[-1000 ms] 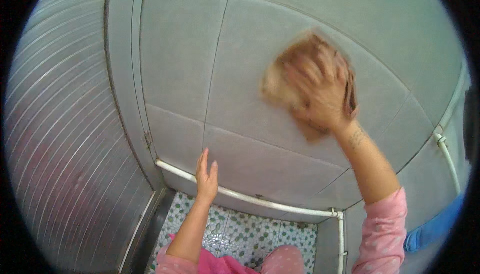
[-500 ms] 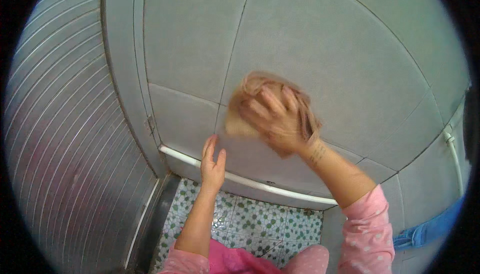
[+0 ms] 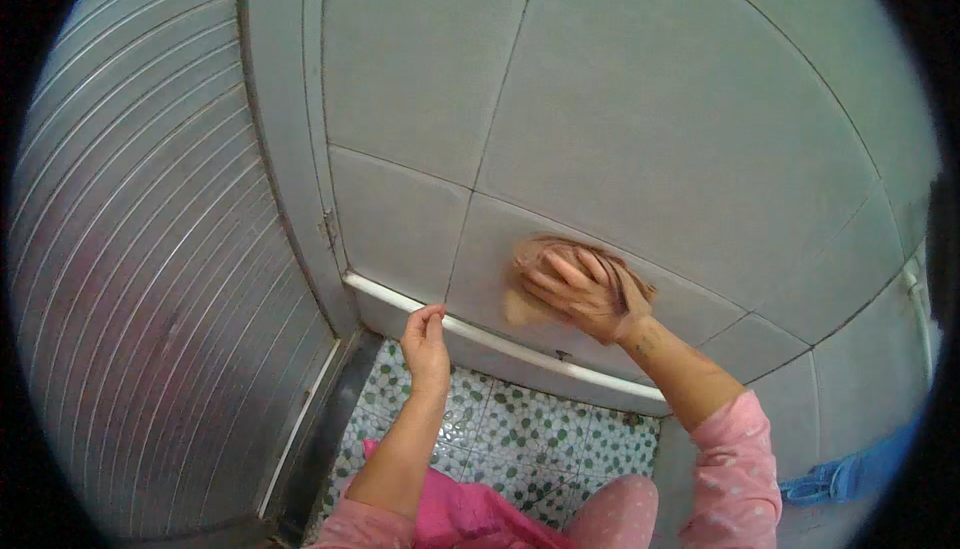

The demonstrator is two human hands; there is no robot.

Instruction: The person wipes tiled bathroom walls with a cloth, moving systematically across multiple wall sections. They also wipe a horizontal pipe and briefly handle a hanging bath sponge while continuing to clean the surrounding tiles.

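Brownish cloth [image 3: 632, 294] is bunched under my right hand [image 3: 585, 294], which presses it against the grey tiled wall [image 3: 640, 119]. The fingers curl over the folds, and a lighter, blurred part of the cloth shows left of the hand. My left hand [image 3: 427, 351] is raised beside the white pipe [image 3: 540, 364] that runs low along the wall. Its fingers are drawn together and bent, with nothing seen in them. Whether its fingertips touch the pipe I cannot tell.
A ribbed grey door [image 3: 150, 279] and its frame [image 3: 285, 119] stand to the left. Green-and-white patterned floor [image 3: 520, 429] lies below. At right are blue denim fabric [image 3: 850, 474] and a thin upright white pipe [image 3: 918, 319].
My right hand has slid the cloth down the wall, a little rightward. My left hand's fingers, spread before, have closed together. The view has shifted slightly.
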